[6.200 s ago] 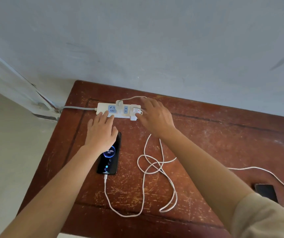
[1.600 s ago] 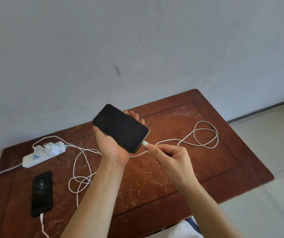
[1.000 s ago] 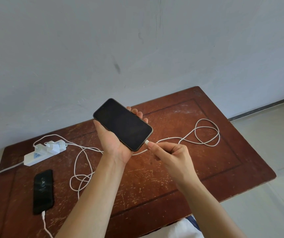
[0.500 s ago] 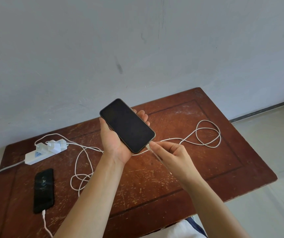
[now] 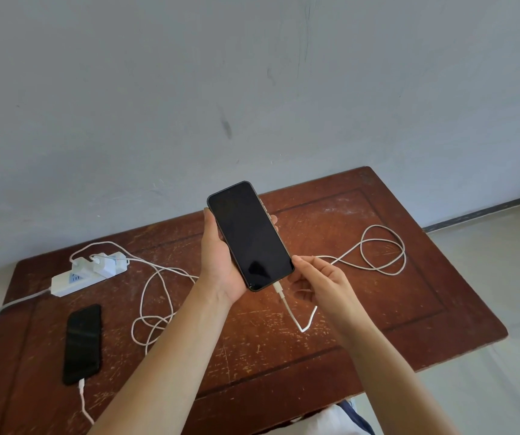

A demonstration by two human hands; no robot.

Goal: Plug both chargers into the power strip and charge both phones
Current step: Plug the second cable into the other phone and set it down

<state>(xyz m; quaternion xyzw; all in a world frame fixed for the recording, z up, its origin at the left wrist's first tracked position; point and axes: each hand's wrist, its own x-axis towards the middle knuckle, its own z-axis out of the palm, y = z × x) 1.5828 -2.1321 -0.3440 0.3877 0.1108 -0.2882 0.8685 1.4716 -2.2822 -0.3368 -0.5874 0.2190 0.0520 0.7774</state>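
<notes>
My left hand [image 5: 217, 262] holds a black phone [image 5: 249, 233] above the table, screen dark and facing me. A white cable's connector [image 5: 278, 289] sits in the phone's bottom end. My right hand [image 5: 324, 284] is just right of it, fingers closed loosely on that cable [image 5: 302, 328], which bends below the hand and runs on to a loop [image 5: 381, 249]. A white power strip [image 5: 73, 282] lies at the far left with two white chargers [image 5: 104, 265] plugged in. A second black phone [image 5: 82, 343] lies flat, a cable in its near end.
The brown wooden table [image 5: 393, 324] stands against a grey wall [image 5: 252, 89]. Loose coils of the other cable [image 5: 152, 321] lie between the strip and my left arm. The strip's own cord [image 5: 17, 304] runs off the left edge. Pale floor shows at the right.
The held phone has tilted more upright. The connector went from my right fingertips into the phone's bottom end, and my right hand slid back along the cable.
</notes>
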